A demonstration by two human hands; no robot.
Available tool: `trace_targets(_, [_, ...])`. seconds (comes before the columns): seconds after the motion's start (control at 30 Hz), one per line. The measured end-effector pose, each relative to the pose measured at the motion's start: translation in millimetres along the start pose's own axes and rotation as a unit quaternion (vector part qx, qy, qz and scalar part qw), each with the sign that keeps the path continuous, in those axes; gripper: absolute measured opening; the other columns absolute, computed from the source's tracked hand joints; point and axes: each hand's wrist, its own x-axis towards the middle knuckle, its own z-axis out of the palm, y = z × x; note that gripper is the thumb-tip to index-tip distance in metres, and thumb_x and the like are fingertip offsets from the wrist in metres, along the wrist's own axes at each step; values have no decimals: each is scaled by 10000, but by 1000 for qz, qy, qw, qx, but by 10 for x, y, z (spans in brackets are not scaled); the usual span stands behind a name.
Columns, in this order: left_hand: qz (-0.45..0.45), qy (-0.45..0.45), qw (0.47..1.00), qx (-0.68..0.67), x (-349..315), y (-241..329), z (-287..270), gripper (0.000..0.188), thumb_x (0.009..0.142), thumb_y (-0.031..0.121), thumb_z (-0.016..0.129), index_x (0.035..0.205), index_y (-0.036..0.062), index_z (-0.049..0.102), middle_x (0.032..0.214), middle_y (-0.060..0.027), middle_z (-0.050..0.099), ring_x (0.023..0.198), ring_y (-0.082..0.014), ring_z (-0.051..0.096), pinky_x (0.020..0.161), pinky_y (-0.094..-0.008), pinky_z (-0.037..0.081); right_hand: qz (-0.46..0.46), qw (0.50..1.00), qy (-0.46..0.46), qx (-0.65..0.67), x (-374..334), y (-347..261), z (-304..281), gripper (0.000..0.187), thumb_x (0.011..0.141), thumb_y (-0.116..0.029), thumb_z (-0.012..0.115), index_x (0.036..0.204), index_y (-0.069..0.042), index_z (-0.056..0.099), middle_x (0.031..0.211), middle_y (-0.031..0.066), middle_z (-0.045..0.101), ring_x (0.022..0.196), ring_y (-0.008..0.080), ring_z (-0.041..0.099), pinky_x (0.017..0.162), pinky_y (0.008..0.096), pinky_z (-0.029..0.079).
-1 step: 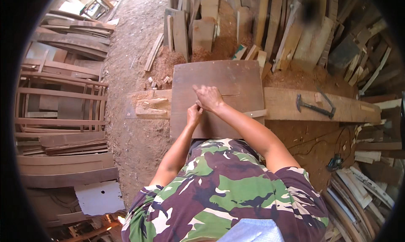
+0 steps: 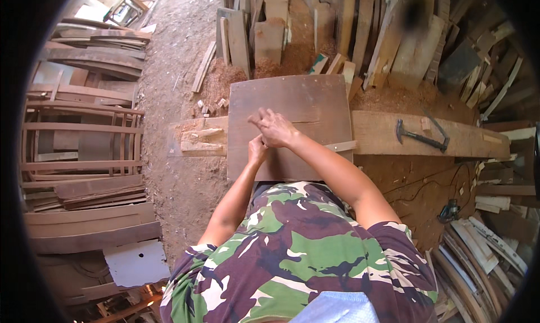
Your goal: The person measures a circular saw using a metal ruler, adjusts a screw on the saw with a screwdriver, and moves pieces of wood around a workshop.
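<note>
A flat brown wooden panel [image 2: 326,98] lies across a long plank in front of me. Over its middle, my right hand [image 2: 274,128] is bent with its fingers toward the left, slightly blurred; whatever they grip is hidden. Just below, my left hand [image 2: 257,149] is closed, close against the right one, and its contents cannot be made out. A thin dark line [image 2: 308,122] marks the panel right of my hands. A narrow pale wood strip [image 2: 342,146] lies at the panel's right edge, beyond my right forearm.
The long plank [image 2: 382,137] runs left and right beneath the panel. On its right part rests a dark hammer [image 2: 419,138]. Small offcuts [image 2: 211,106] lie at the left. Boards [image 2: 270,41] stand upright at the back. Wooden frames [image 2: 84,166] are stacked on the left.
The fingers of my right hand have moved slightly left over the panel and look less tightly curled. My left hand stays close beneath it. The whole view has shifted a little.
</note>
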Motion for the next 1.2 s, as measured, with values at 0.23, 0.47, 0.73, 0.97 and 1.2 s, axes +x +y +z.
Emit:
trace_targets(0.23, [84, 9, 995, 50, 182, -78, -12, 304, 971, 260, 736, 1077, -21, 784, 1028, -314, 757, 1050, -505, 748, 876, -540, 597, -55, 983, 173, -35, -13, 24, 45, 458, 974, -335, 751, 1385, -146, 678, 1071, 166, 808, 927, 363, 827, 808, 495, 654])
trace_targets(0.47, [17, -60, 990, -130, 127, -143, -47, 389, 974, 247, 789, 1300, 38, 750, 1271, -253, 771, 1198, -430, 736, 1047, -508, 572, 136, 991, -2, -2, -260, 105, -67, 394, 1009, -488, 758, 1181, -136, 799, 1041, 166, 814, 965, 326, 823, 835, 467, 643])
trace_targets(0.73, [-299, 219, 916, 150, -372, -1200, -460, 694, 992, 524, 760, 1473, 63, 564, 1496, -237, 615, 1456, -436, 531, 1229, -514, 421, 319, 839, 220, 382, -1903, 1042, 42, 490, 1002, -276, 833, 1370, 24, 713, 1258, 213, 757, 1177, 336, 719, 1050, 426, 544])
trace_targets(0.97, [-394, 42, 918, -35, -411, -1735, -543, 798, 1065, 719, 522, 1436, 27, 669, 1448, -274, 703, 1361, -437, 670, 1147, -540, 515, 521, 798, 199, 230, -2920, 1458, 830, 591, 1129, -454, 613, 1349, 95, 605, 1267, 276, 671, 1225, 431, 637, 1083, 512, 492])
trace_targets(1.2, [-397, 30, 917, -28, -265, -1472, -528, 790, 1082, 704, 490, 1483, 46, 666, 1513, -274, 663, 1431, -443, 621, 1205, -539, 485, 587, 719, 280, 246, -2628, 1862, 1234, 956, 1071, -852, 404, 632, -3, 438, 644, 84, 394, 661, 279, 427, 626, 489, 442])
